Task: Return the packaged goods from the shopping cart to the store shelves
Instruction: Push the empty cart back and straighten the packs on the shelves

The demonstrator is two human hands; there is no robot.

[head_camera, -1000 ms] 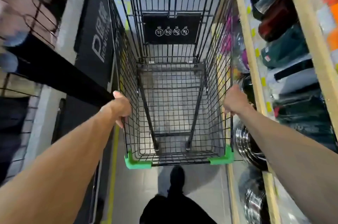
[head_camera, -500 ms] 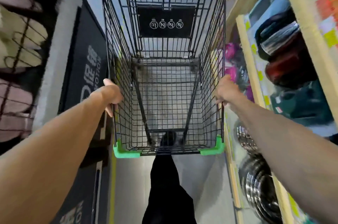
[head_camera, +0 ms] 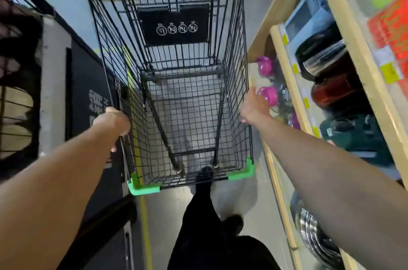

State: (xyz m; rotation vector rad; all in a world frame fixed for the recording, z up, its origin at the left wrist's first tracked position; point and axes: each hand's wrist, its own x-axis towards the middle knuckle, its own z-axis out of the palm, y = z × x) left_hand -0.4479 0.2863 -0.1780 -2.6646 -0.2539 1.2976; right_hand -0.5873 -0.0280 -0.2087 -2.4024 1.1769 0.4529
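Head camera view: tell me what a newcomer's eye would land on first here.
The black wire shopping cart fills the centre, its basket empty, with bright green corner guards on the near edge. The left hand grips the cart's left side, while the right hand is at its right rim with fingers spread. On the right, wooden shelves hold pink-lidded containers and dark packaged goods.

Black wire shopping cart point(head_camera: 176, 102) (green corners), upright, beside wooden store shelves point(head_camera: 287, 84)

Shop aisle (cart point(head_camera: 176, 115), stocked shelves point(head_camera: 291, 84))
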